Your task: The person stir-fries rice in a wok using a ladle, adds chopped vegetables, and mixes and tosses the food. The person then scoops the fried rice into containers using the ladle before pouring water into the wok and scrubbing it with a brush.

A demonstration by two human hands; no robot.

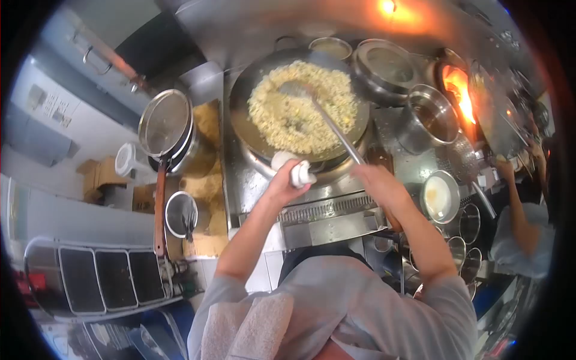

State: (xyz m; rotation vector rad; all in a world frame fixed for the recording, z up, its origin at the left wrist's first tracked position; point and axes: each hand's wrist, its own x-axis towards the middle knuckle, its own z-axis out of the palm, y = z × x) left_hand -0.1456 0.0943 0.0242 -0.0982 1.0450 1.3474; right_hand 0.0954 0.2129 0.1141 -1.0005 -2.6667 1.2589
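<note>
A large dark wok (240,108) on the stove holds a wide heap of pale yellow rice-like food (312,132) with small green bits. My left hand (288,185) is closed on a white cloth (302,174) at the wok's near rim. My right hand (378,180) is wrapped round the lower end of a long metal ladle handle (339,135). The ladle's bowl (294,89) lies in the food near the far side of the wok.
A strainer (165,123) sits over a pot at the left. Metal pots (429,120) and a bowl of white stuff (438,198) stand at the right. Flames (459,90) rise beyond them. Another person's arm (519,210) shows at the far right.
</note>
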